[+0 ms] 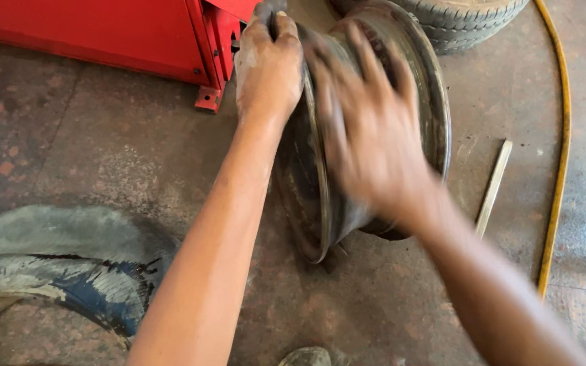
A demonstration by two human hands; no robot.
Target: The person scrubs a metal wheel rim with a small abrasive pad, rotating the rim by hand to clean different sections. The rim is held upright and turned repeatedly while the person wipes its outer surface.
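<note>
A dirty bare steel wheel rim [320, 203] stands upright on its edge on the stained concrete floor. My left hand [267, 64] grips the top of the rim's near flange. Blurred by motion, my right hand [367, 129] is spread open over the barrel of the rim, fingers apart, and whether it touches the metal is unclear. Both hands are smeared with grime.
A red machine base [123, 34] stands at the top left, its foot close to the rim. A tyre [462, 20] lies behind. A yellow hose [559, 149] and a flat metal bar [494, 186] lie right. A worn tyre [69, 264] lies lower left; a shoe tip [308, 356] shows below.
</note>
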